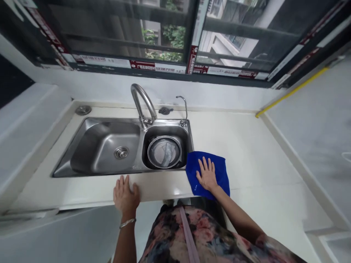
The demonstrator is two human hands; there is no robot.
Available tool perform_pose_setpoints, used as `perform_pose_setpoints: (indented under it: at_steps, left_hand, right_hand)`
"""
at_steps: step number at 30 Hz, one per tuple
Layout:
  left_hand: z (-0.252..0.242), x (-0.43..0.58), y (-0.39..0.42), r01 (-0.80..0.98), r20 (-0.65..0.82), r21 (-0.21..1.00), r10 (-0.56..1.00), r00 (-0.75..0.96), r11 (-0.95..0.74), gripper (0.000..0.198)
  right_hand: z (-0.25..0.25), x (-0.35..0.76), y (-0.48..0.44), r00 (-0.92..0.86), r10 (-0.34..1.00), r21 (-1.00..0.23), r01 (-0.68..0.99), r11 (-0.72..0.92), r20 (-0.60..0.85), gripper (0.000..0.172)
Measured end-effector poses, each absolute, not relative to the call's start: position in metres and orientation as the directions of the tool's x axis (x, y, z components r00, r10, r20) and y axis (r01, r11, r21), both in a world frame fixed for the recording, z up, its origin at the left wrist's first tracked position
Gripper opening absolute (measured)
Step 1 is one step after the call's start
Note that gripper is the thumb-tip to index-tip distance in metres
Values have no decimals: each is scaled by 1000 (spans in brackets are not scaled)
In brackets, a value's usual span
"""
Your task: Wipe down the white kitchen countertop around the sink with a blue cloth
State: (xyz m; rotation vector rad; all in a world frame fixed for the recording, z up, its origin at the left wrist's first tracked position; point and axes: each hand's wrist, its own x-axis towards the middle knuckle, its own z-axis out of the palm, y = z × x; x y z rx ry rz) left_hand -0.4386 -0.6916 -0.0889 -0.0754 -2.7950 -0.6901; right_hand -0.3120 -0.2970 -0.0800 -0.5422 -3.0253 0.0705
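My right hand (207,175) lies flat with fingers spread on a blue cloth (221,171). The cloth is spread on the white countertop (252,153), its left edge against the right rim of the sink and its lower edge at the counter's front. My left hand (126,193) rests on the counter's front edge, fingers apart and holding nothing, just below the sink's front rim. A steel double sink (90,146) is set into the counter. In its smaller right basin sits a round strainer (157,153) with a clear, shiny item lying in it.
A curved steel faucet (145,102) rises behind the sink, with a thin small tap (185,107) to its right. A drain cover (83,110) and a dark round piece (165,110) lie at the back. A yellow pipe (293,90) runs along the right wall. Windows stand behind.
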Motion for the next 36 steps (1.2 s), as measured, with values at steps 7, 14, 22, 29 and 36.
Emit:
perform_pose_setpoints:
  at_steps: [7, 14, 22, 29, 36]
  left_hand:
    - [-91, -433, -692, 64, 265, 492, -79, -961, 868, 57]
    - [-90, -438, -695, -155, 105, 493, -235, -966, 856, 59]
    - [-86, -442, -669, -244, 202, 361, -331, -922, 900, 66]
    - [-79, -442, -672, -319, 128, 331, -377, -917, 888, 66]
    - [-71, -443, -669, -347, 91, 289, -386, -918, 892, 64]
  right_hand:
    - [-78, -407, -266, -881, 472, -11, 472, 881, -12, 76]
    - [-79, -476, -235, -871, 491, -76, 491, 868, -27, 74]
    - [-74, -564, -197, -857, 515, -187, 505, 842, 3, 77]
    - [-71, -641, -158, -943, 324, -120, 314, 942, 76, 66]
    - [-73, -675, -119, -994, 98, -164, 88, 983, 52, 58]
